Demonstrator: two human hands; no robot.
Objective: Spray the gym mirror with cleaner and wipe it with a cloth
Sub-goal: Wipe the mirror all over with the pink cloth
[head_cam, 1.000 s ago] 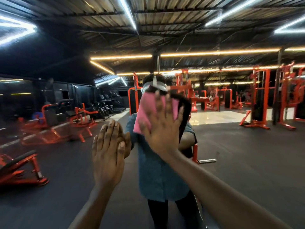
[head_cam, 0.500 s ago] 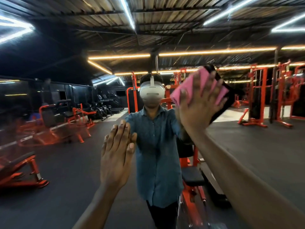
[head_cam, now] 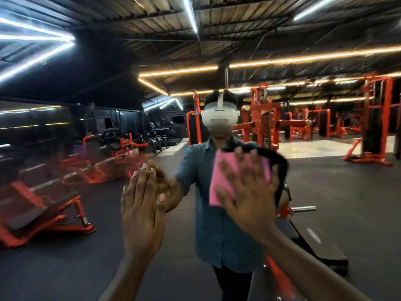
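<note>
Two flat hands meet the gym mirror: right hand, fingers spread, presses a pink cloth to the glass; beside it, left hand rests released.

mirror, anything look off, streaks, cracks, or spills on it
Nothing stands out. The mirror shows no crack, drip or clear streak, though motion blur hides fine marks. The right hand presses the pink cloth flat on the glass; the left hand rests open against it.
</note>
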